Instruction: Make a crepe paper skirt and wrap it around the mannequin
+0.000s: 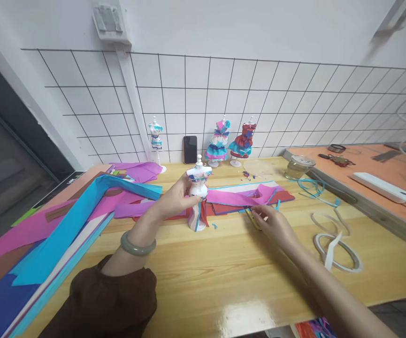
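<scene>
My left hand (pixel 174 199) is wrapped round a small white dress-form mannequin (pixel 199 188) that stands upright on the wooden table (pixel 203 272). Bits of blue and pink cover the mannequin's chest, and red, white and blue strips hang below its waist. To the right, the fingertips of my right hand (pixel 268 219) are closed on a slim yellow tool (pixel 253 219) lying by the edge of the paper strips. A pink strip (pixel 236 196) and red strips (pixel 283 196) lie behind my hands.
Dressed mannequins (pixel 217 143) and a phone (pixel 190 149) stand at the tiled wall. Long coloured strips (pixel 65 225) cover the left side. A lidded cup (pixel 298 167), blue cord (pixel 310 188) and a white tape roll (pixel 343 263) are on the right.
</scene>
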`<state>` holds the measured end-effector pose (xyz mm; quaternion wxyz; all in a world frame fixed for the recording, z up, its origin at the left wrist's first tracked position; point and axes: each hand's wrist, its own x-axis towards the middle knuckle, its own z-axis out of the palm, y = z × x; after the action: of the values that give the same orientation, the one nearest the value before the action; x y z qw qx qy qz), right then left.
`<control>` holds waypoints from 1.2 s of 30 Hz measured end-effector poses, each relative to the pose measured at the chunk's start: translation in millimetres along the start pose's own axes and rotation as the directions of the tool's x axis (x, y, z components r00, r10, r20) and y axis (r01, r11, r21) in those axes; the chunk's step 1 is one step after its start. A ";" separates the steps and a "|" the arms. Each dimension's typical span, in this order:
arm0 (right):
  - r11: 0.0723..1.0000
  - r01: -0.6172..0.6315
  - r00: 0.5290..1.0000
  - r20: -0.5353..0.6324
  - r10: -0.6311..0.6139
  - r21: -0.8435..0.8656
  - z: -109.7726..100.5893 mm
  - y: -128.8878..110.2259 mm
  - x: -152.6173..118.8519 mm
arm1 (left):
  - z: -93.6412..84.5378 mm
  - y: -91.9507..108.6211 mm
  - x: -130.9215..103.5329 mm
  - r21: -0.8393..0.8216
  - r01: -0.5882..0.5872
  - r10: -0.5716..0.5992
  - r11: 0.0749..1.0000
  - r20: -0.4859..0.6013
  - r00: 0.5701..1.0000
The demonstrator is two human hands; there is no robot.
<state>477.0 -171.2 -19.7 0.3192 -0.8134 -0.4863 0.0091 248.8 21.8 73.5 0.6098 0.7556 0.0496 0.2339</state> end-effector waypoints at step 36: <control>0.953 0.149 0.984 -0.059 -0.170 -0.265 24.1 19.4 -10.8 | -2.7 20.2 -1.9 0.148 -0.244 0.285 0.958 -0.464 0.839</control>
<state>478.7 -173.7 -52.3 0.2291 -0.8059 -0.5341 -0.1134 241.7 18.5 92.5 0.5082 0.6979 0.1042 0.4938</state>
